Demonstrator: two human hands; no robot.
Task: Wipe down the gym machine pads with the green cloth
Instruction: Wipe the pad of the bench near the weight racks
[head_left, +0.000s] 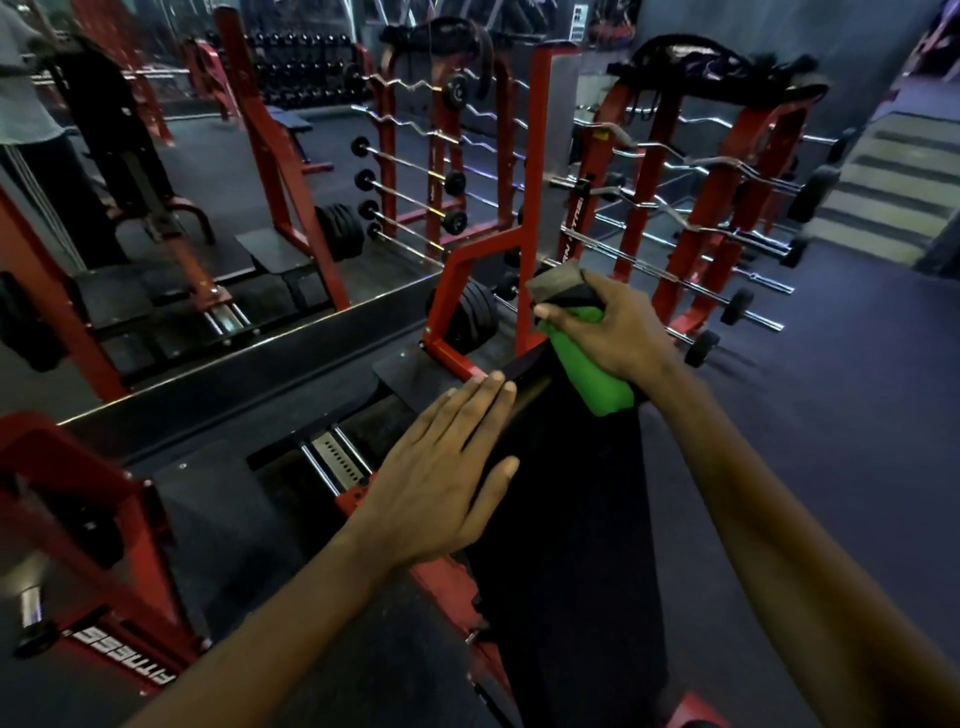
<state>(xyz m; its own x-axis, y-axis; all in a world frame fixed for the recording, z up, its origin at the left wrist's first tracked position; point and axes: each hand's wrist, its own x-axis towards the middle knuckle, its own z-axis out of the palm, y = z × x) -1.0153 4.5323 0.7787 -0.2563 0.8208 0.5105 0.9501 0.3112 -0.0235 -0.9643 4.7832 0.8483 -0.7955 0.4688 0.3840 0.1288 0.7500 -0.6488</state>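
Nearest, two bare forearms come in from the bottom edge, L one from lower left, R one from lower right. Btw them runs a long black pad (561, 545), narrow, stretching from the near edge away toward centre, w/ bits of red frame (441, 577) showing under its left side. L hand (447, 478) lies flat on the pad's left edge about midway along, fingers straight and close together, thumb spread out to the right, holding nothing. Left of it, chrome guide rods (332, 467) and a perforated plate sit low in the machine; further left, near, is another red frame part w/ white lettering (119, 660). Past the L hand, at the pad's far end, R hand (608, 332) grips the green cloth (587, 374): thumb lies across the top of it, other fingers are curled over the far side and out of sight, and the cloth hangs down onto the pad's far right corner, touching it. A grey-and-dark piece (558, 283) sticks up just above the thumb; can't tell what it is. Beyond, black weight plates (478, 317) sit at the base of a red upright (537, 156). Far left, a wall mirror (208, 208) shows reflected equipment. Far centre and right, red racks (717, 208) carry chrome bars; steps (883, 187) rise at far right.
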